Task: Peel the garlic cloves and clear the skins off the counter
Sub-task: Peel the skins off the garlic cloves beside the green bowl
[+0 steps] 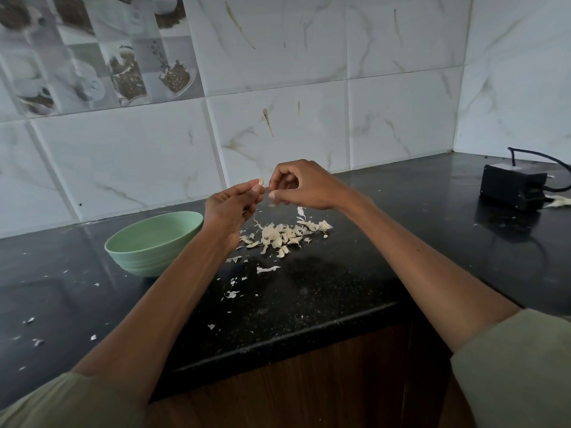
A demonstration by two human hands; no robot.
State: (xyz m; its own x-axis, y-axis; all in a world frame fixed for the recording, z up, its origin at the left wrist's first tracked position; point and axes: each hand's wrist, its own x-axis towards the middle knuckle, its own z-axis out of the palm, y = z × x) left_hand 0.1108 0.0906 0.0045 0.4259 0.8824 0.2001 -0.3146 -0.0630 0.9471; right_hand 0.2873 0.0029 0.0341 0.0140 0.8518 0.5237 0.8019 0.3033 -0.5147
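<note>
Both hands are raised above the black counter [324, 291], fingertips almost meeting. My left hand [231, 205] pinches a small pale garlic clove [261, 181] between thumb and fingers. My right hand [302, 186] has its fingers curled and pinches at the clove's skin right beside it. Below them lies a pile of garlic cloves and skins [284, 234] on the counter. Loose white skin flakes [268, 269] are scattered toward the front edge and to the left.
A pale green bowl [151, 242] stands left of the pile, its inside hidden from view. A black box with a cable [513, 186] sits at the back right near the wall corner. The tiled wall rises behind; the counter's front edge runs diagonally below.
</note>
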